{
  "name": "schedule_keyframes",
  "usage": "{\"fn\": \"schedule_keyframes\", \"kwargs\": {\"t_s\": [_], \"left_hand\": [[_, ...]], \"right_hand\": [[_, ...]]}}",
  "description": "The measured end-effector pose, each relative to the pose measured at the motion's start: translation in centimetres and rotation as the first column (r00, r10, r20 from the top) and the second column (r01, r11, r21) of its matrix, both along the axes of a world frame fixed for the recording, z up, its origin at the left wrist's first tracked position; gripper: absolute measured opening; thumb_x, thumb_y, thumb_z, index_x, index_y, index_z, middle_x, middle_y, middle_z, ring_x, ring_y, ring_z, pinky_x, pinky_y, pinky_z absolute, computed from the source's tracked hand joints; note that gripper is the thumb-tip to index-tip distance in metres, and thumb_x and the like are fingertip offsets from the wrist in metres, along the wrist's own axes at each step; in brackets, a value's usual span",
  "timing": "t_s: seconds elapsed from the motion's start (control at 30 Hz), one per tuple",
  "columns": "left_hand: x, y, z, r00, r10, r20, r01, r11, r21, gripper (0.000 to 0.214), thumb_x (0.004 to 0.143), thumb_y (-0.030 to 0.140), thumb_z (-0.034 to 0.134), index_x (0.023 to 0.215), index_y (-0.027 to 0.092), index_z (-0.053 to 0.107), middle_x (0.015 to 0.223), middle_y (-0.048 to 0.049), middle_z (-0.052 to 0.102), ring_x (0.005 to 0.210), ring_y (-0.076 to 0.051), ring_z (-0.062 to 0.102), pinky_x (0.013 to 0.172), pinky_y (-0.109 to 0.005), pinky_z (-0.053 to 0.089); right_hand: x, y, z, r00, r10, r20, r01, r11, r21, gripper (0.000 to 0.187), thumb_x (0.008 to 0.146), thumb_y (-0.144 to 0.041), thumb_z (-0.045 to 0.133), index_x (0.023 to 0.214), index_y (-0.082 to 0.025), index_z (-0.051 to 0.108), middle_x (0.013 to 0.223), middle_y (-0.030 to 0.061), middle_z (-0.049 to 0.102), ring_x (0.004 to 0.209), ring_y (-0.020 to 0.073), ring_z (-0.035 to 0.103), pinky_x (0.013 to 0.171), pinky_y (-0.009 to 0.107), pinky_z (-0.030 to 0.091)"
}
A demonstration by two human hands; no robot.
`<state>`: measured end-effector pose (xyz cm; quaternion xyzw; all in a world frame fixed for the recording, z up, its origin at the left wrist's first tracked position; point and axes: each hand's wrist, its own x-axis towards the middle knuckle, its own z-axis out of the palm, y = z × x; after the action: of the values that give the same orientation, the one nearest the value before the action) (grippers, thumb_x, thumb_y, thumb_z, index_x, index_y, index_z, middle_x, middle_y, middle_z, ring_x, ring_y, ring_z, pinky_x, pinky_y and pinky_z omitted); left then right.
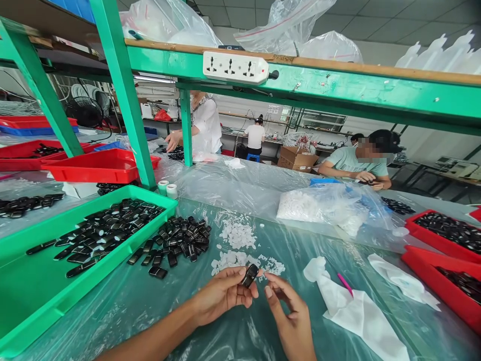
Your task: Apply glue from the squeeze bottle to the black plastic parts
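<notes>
My left hand [225, 293] is closed around a small glossy black oblong piece [250, 275], pinched between thumb and fingers and tilted upward. Just to its right is my right hand [291, 313], its index fingertip close to the piece and its thumb apart from it. Whether anything tiny sits on that fingertip I cannot tell. Behind the hands lie small piles of flat white bits [237, 233]. A heap of similar black pieces [184, 238] rests to the left, beside a green tray [33, 301] that holds many more.
White cloths [363, 316] and a pink stick [344, 284] lie at right, near red trays [424, 255] of black pieces. A plastic bag of white bits [304, 205] stands behind. A green shelf frame [338, 87] with a power strip [235, 67] spans overhead. Other people work beyond.
</notes>
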<state>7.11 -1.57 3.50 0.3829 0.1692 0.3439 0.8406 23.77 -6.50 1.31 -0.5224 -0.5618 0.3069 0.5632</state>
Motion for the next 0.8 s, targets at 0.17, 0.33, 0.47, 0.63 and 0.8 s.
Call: {"fn": "schedule_keyframes", "kwargs": {"t_s": [0.17, 0.33, 0.47, 0.63, 0.8], "left_hand": [[-0.1, -0.2, 0.0, 0.997, 0.016, -0.081, -0.013, 0.999, 0.031, 0.031, 0.087, 0.034, 0.054, 0.106, 0.011, 0.058, 0.077, -0.0087, 0.059, 0.061, -0.010, 0.053, 0.064, -0.024, 0.043], [-0.3, -0.2, -0.4, 0.963, 0.048, -0.266, -0.022, 0.995, 0.100, 0.037, 0.079, 0.035, 0.064, 0.108, 0.013, 0.057, 0.068, -0.0045, 0.057, 0.059, -0.011, 0.051, 0.060, -0.024, 0.041], [-0.6, -0.1, -0.6, 0.959, 0.086, -0.268, -0.049, 0.989, 0.142, 0.039, 0.078, 0.036, 0.065, 0.109, 0.014, 0.058, 0.072, -0.0045, 0.058, 0.060, -0.011, 0.051, 0.065, -0.027, 0.042], [-0.8, 0.2, -0.9, 0.940, 0.136, -0.313, -0.035, 0.951, 0.308, 0.032, 0.078, 0.037, 0.064, 0.098, 0.012, 0.066, 0.072, -0.0043, 0.058, 0.058, -0.010, 0.045, 0.058, -0.022, 0.037], [-0.9, 0.5, -1.6, 0.894, 0.293, -0.340, -0.132, 0.896, 0.424, 0.028, 0.078, 0.039, 0.063, 0.084, 0.012, 0.065, 0.072, -0.0035, 0.056, 0.061, -0.012, 0.048, 0.057, -0.022, 0.041]], "right_hand": [[0.1, -0.1, -0.2, 1.000, -0.008, -0.002, 0.008, 0.999, -0.049, 0.031, 0.081, -0.039, 0.058, 0.108, -0.024, 0.063, 0.086, 0.0062, 0.065, 0.080, 0.0232, 0.060, 0.063, 0.026, 0.049], [0.0, 0.3, -0.7, 0.992, 0.125, 0.005, -0.125, 0.992, -0.036, 0.026, 0.083, -0.034, 0.058, 0.107, -0.026, 0.063, 0.085, 0.0046, 0.064, 0.077, 0.0206, 0.059, 0.069, 0.027, 0.048], [-0.2, 0.8, -1.0, 0.974, 0.196, -0.114, -0.206, 0.975, -0.083, 0.017, 0.082, -0.034, 0.061, 0.092, -0.022, 0.068, 0.084, 0.0056, 0.066, 0.079, 0.0213, 0.060, 0.071, 0.028, 0.047], [-0.5, 1.0, -1.4, 0.923, 0.255, -0.288, -0.308, 0.938, -0.158, 0.025, 0.081, -0.040, 0.061, 0.090, -0.018, 0.068, 0.068, 0.0040, 0.064, 0.063, 0.0179, 0.057, 0.060, 0.027, 0.046], [1.0, 1.7, -1.4, 0.988, 0.141, 0.068, -0.130, 0.980, -0.154, 0.026, 0.086, -0.040, 0.053, 0.093, -0.021, 0.068, 0.082, 0.0052, 0.066, 0.077, 0.0216, 0.059, 0.067, 0.029, 0.045]]}}
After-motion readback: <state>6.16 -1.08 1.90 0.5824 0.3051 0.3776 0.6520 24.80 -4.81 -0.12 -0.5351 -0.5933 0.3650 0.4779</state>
